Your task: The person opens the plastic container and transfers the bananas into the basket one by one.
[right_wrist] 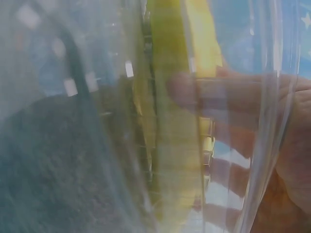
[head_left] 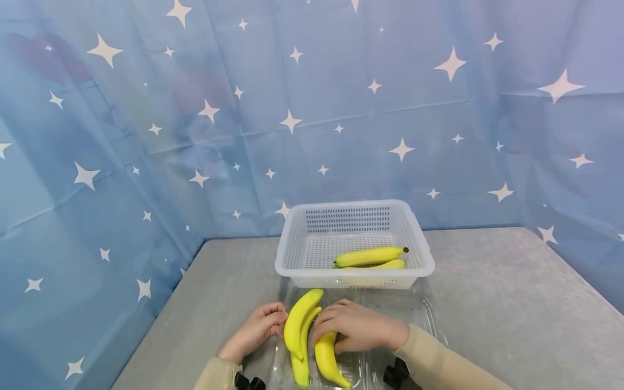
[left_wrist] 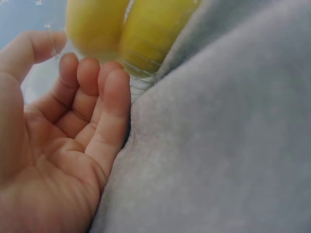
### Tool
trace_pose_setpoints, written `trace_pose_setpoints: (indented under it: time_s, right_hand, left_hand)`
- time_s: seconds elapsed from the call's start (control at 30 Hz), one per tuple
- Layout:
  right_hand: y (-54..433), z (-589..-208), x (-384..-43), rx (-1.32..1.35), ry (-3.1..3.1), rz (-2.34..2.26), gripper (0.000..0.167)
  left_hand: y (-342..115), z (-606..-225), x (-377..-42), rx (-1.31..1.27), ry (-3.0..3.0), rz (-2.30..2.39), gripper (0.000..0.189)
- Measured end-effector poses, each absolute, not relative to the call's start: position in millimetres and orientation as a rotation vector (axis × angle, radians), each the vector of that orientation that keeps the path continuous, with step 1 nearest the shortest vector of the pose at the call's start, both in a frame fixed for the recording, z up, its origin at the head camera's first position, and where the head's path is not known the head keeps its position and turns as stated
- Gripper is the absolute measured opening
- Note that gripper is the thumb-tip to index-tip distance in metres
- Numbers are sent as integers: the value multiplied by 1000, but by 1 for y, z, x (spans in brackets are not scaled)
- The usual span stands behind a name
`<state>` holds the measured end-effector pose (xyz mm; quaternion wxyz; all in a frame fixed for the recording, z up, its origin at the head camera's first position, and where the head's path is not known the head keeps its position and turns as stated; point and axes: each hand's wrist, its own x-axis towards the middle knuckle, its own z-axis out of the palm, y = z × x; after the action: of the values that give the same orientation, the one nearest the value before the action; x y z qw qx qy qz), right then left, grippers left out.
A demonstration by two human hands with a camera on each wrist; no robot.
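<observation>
Head: right hand curls round gripped banana, thumb and fingers at its far end, in left part of clear plastic container; banana pair lies near, to left; gentle hold, curve aligned with pair, seems best

Left wrist: left hand loosely curled, fingers together, thumb apart; whether pinching container wall, cannot tell; light steadying would help

Right wrist: through clear plastic, thumb against gripped banana; no readable writing or labels anywhere
</observation>
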<state>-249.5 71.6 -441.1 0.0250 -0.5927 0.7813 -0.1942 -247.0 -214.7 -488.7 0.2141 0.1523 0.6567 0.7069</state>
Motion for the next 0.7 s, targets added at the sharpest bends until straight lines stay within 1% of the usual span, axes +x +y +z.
trace_pose_setpoints:
  time_s: [0.4, 0.7]
  right_hand:
    - [71, -442, -248, -1866, 2409, -592, 43]
    - [71, -440, -250, -1888, 2453, -602, 42]
  left_hand:
    - [-216, -491, -244, 418, 1811, 1966, 12]
    - [-215, -489, -249, 440, 1814, 1968, 11]
